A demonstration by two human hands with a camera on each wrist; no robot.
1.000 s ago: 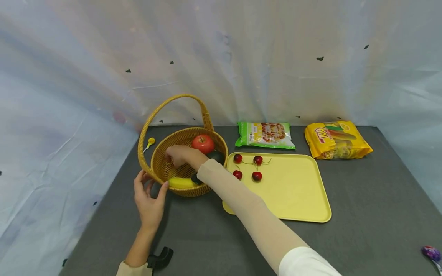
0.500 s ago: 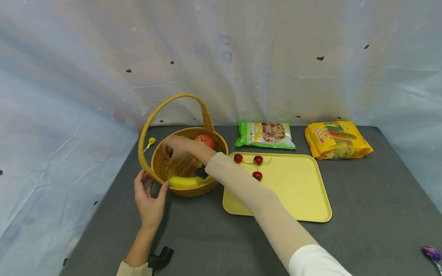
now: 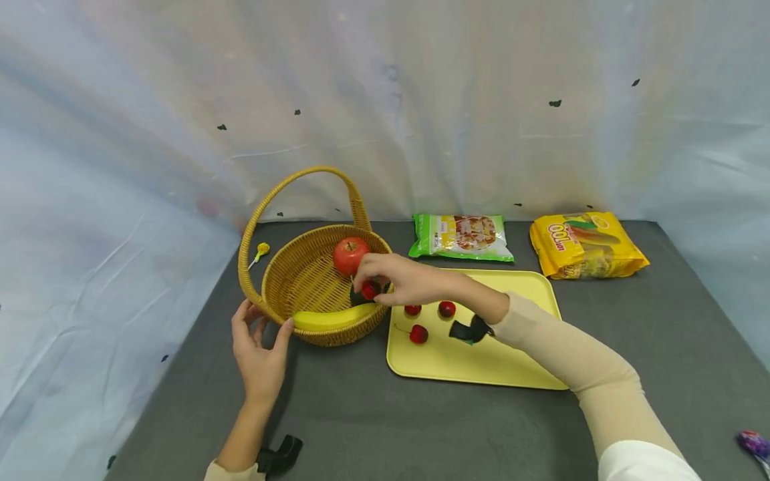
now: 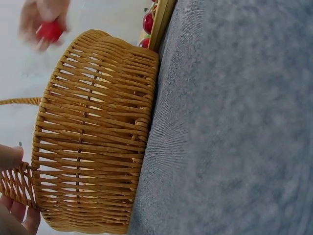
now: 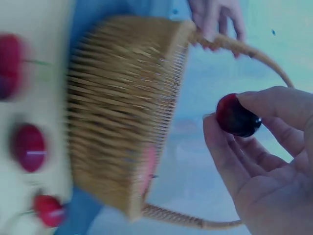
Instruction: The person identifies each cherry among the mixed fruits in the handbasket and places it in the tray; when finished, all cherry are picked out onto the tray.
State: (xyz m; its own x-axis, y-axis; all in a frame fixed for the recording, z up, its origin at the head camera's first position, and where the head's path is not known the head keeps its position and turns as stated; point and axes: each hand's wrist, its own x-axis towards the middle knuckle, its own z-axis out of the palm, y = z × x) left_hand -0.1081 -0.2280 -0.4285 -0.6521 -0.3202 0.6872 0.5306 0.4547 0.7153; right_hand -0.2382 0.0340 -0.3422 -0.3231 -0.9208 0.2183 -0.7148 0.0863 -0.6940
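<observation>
My left hand [image 3: 260, 354] grips the wicker basket [image 3: 291, 287] at its left front, thumb and fingers around the foot of the handle. Above the basket's right rim, my right hand [image 3: 412, 277] pinches a dark red cherry [image 5: 238, 115] between thumb and fingertips. A banana [image 3: 327, 319] lies along the basket's front wall and a red apple [image 3: 350, 256] toward its back. A dark round thing sits behind the held cherry, mostly hidden. On the yellow tray [image 3: 481, 371], cherries [image 3: 418, 334] lie near its left side; the right hand covers the tray's upper left.
Behind the tray lies a green snack bag [image 3: 462, 237]. A yellow candy bag [image 3: 586, 246] is to its right. A yellow lollipop [image 3: 262, 250] rests left of the basket, a purple one [image 3: 753, 442] at the far right edge. A plastic sheet [image 3: 421, 100] stands behind the table.
My right hand has come out of the basket's left part and moved right, to its right rim, with a cherry now visible in the fingers. The left hand stays on the basket.
</observation>
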